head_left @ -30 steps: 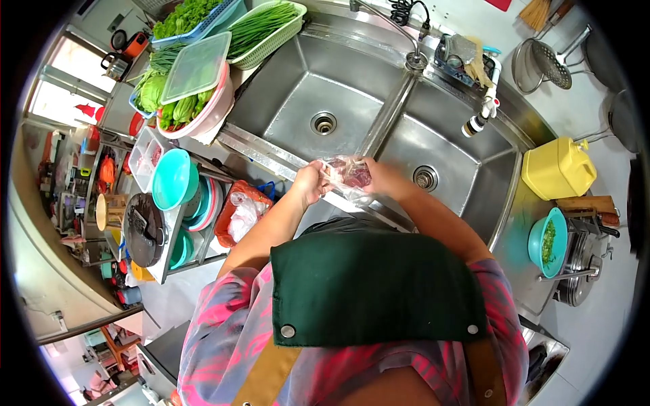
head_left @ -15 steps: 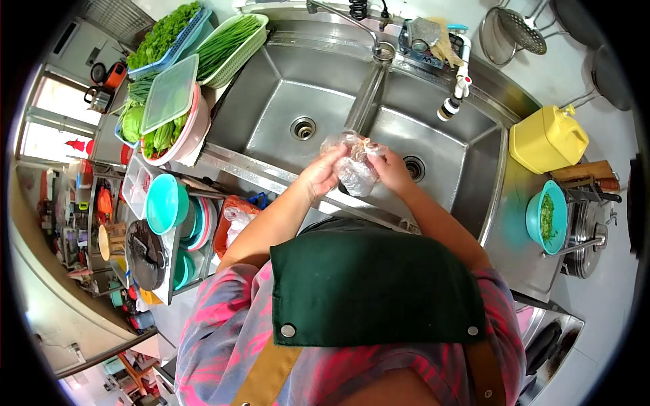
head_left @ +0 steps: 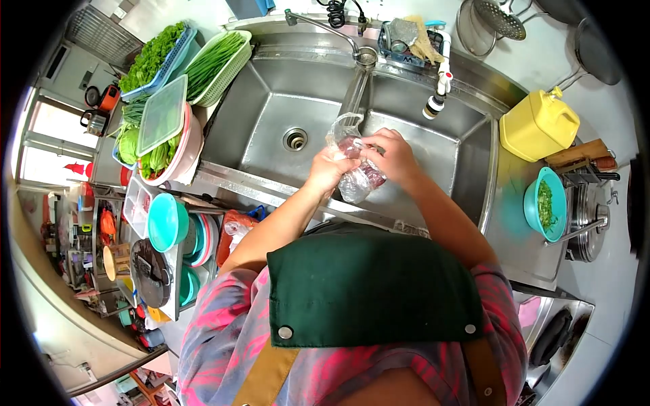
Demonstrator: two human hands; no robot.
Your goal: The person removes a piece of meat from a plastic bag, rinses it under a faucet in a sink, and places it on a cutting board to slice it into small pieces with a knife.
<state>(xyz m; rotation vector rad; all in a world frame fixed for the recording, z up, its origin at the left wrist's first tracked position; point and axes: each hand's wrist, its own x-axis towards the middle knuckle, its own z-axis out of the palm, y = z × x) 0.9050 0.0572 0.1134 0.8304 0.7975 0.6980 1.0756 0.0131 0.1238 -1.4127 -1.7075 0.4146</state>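
Observation:
A clear plastic bag (head_left: 361,183) with something reddish inside is held up over the front of the double steel sink (head_left: 271,125). My left hand (head_left: 330,169) is wrapped round the bag's left side, fingers closed. My right hand (head_left: 393,157) grips it from the right, with fingertips pressed together on the plastic near the top. The bag's loose, crumpled mouth rises above both hands. What the reddish contents are, I cannot make out.
The faucet (head_left: 325,27) stands behind the divider. Left are a green basket of long green stalks (head_left: 220,64) and a pink basin of vegetables (head_left: 193,145). Right stand a yellow jug (head_left: 539,125) and a turquoise bowl (head_left: 535,206) with chopped greens.
The bag has been turned and stretched out, and its reddish contents show more clearly. My left hand has closed into a fist round it; my right hand has moved up onto its top.

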